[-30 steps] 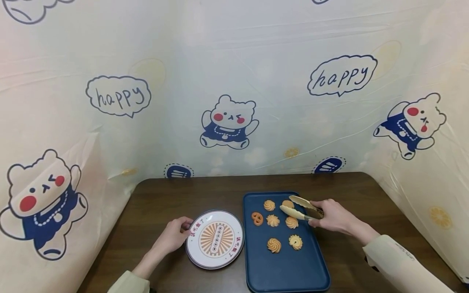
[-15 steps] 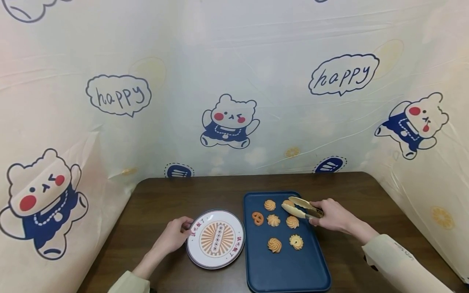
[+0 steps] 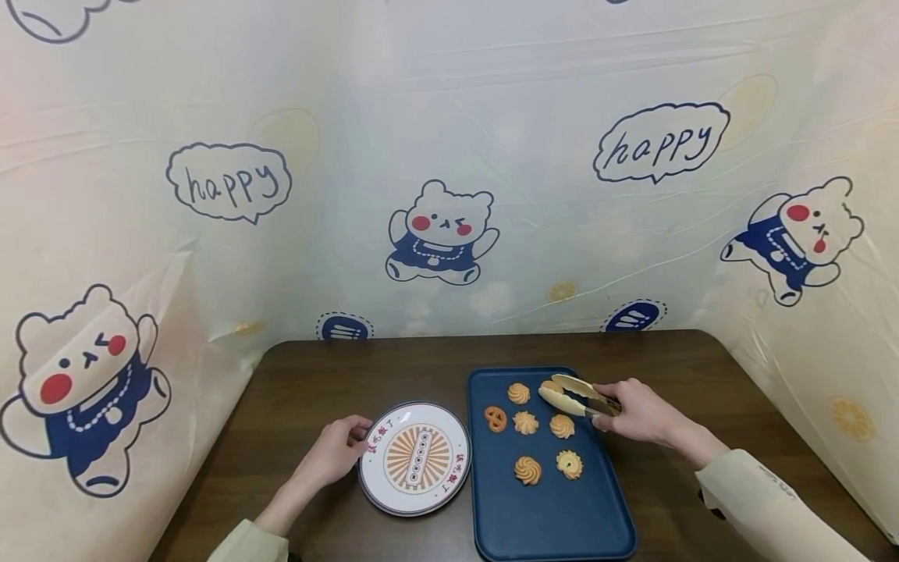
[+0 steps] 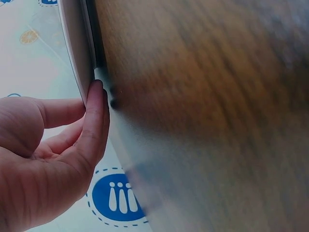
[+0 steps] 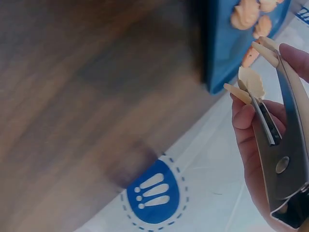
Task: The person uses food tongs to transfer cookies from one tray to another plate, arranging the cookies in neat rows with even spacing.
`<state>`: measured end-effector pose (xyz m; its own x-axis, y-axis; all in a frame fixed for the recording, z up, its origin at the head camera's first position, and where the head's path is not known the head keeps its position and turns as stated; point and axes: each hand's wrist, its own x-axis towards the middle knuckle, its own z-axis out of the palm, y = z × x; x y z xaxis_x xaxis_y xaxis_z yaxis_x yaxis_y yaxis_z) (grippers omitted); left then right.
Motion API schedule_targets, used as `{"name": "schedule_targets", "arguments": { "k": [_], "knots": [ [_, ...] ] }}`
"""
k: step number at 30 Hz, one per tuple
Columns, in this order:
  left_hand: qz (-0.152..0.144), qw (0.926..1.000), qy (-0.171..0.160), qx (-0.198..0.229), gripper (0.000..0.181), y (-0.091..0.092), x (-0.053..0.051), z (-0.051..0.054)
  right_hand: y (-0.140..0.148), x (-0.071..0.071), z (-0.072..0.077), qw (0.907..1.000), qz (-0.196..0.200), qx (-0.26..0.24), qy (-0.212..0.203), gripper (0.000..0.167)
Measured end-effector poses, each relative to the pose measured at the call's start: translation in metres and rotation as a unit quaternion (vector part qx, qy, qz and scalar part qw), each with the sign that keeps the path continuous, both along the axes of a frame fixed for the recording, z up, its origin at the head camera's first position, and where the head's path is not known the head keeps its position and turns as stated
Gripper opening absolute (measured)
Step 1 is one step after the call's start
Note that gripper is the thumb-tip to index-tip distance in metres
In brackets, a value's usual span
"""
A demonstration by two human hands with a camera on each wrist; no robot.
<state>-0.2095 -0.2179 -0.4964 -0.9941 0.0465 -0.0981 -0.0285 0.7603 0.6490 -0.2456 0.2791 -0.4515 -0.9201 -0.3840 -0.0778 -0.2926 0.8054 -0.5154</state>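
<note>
My left hand (image 3: pixel 333 453) pinches the left rim of a round white plate (image 3: pixel 382 493) with a sunburst print. In the left wrist view, the thumb and fingers (image 4: pixel 96 116) meet at the plate's edge (image 4: pixel 75 48). Over the far right of a blue tray (image 3: pixel 555 523), my right hand (image 3: pixel 635 410) holds tongs (image 3: pixel 562 402) with cream tips. The tips stand apart, around or just over a round cookie (image 3: pixel 552 385), partly hidden by them. Whether they touch it, I cannot tell. Metal tong arms (image 5: pixel 285 159) show in the right wrist view.
On the tray lie a pretzel (image 3: pixel 495 419) and several piped cookies, among them a swirl cookie (image 3: pixel 527 471) and a ring-shaped one (image 3: pixel 570 464). The plate stands close to the tray's left edge on a dark wooden table (image 3: pixel 393 371). A printed curtain (image 3: pixel 435 117) surrounds the table.
</note>
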Motion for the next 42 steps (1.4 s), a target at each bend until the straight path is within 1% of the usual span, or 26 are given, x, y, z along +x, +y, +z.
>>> {"name": "schedule_targets", "arguments": {
  "k": [7, 12, 16, 20, 24, 28, 33, 35, 42],
  "knots": [
    [-0.008, 0.9999, 0.007, 0.005, 0.029, -0.001, 0.0, -0.001, -0.016, -0.001, 0.016, 0.999, 0.031, -0.008, 0.03, 0.062],
    [-0.012, 0.9998, 0.01, 0.008, 0.029, -0.001, 0.0, -0.001, -0.04, -0.003, 0.028, 0.9962, 0.074, -0.012, 0.046, 0.061],
    [-0.012, 0.9999, 0.007, 0.008, 0.029, -0.001, 0.0, 0.0, -0.06, -0.005, 0.033, 0.9933, 0.101, -0.02, 0.051, 0.061],
    [-0.01, 0.9999, 0.006, 0.006, 0.029, -0.002, 0.0, -0.001, -0.082, -0.007, 0.037, 0.9905, 0.121, -0.013, 0.064, 0.061],
    [-0.011, 0.9999, 0.007, 0.007, 0.029, -0.002, 0.001, 0.0, -0.102, -0.008, 0.039, 0.9882, 0.133, -0.002, 0.075, 0.061],
    [-0.011, 0.9999, 0.008, 0.007, 0.029, -0.001, 0.001, 0.001, -0.12, -0.009, 0.037, 0.9859, 0.15, -0.011, 0.073, 0.062],
    [-0.012, 0.9999, 0.003, 0.004, 0.03, 0.0, 0.0, 0.002, -0.142, -0.01, 0.029, 0.9831, 0.175, -0.029, 0.045, 0.063],
    [-0.011, 0.9999, 0.004, 0.004, 0.03, 0.0, 0.0, 0.002, -0.151, -0.01, 0.025, 0.983, 0.178, -0.028, 0.037, 0.063],
    [-0.011, 0.9999, 0.005, 0.007, 0.029, -0.001, 0.0, 0.0, -0.177, -0.008, 0.008, 0.9832, 0.179, -0.001, 0.037, 0.062]
  ]
}}
